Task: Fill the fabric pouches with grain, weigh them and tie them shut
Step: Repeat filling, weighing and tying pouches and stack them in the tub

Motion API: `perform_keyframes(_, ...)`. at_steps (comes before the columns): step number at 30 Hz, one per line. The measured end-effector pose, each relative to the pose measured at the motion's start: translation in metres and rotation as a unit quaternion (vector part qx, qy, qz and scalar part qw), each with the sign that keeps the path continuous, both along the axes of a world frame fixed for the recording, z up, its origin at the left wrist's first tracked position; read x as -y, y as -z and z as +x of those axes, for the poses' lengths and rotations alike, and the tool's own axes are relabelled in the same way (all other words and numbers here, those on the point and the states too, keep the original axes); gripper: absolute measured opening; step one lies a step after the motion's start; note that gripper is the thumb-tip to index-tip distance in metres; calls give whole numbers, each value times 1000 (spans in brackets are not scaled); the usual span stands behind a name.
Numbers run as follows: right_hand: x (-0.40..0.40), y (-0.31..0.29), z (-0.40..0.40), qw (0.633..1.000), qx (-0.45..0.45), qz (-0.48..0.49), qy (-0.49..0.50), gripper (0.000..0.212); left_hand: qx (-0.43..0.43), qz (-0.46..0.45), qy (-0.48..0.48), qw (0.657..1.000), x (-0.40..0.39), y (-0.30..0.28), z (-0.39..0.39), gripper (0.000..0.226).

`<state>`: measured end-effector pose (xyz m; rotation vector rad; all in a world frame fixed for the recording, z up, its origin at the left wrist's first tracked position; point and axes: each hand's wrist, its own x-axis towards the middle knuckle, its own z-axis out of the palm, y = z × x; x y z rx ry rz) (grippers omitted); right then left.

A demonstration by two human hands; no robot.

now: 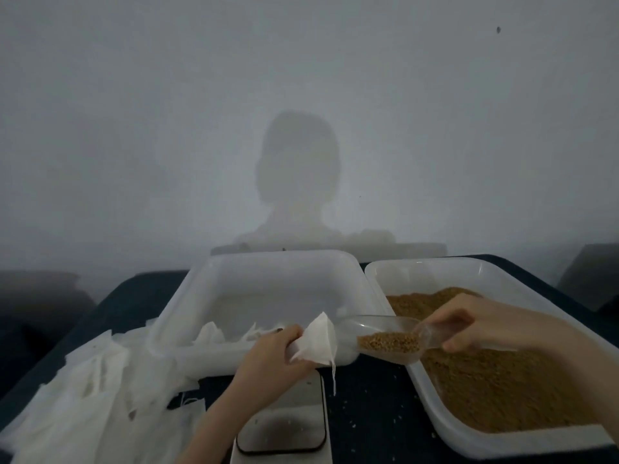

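One pouch pinched in left hand, beside grain scoop gripped by right hand.

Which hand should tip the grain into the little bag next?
The right hand. It already grips the clear scoop loaded with grain, with the scoop's mouth at the open fabric pouch. The left hand is busy pinching that pouch open above the scale.
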<state>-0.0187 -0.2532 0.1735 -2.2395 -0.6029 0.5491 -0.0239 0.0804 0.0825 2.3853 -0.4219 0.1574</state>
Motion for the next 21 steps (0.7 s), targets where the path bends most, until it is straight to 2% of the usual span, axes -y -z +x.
perform_keyframes(3, -10, 3, 0, 1000, -17, 8, -19, 27, 27, 67, -17, 997, -4, -1, -2, 29)
perform_keyframes(12, -33, 2, 0, 999, -14, -24, -18, 31, 70, 145, -22, 987, -6, -8, -11, 31)
perform_keyframes(16, -46, 0, 0, 999, -1, -49, -22, 35, 115, 178, -26, 977, -3, -10, -12, 48)
perform_keyframes(21, -55, -1, 0, 996, 19, -87, -11, 27, 127, 184, 1, 975, -1, -10, -13, 61)
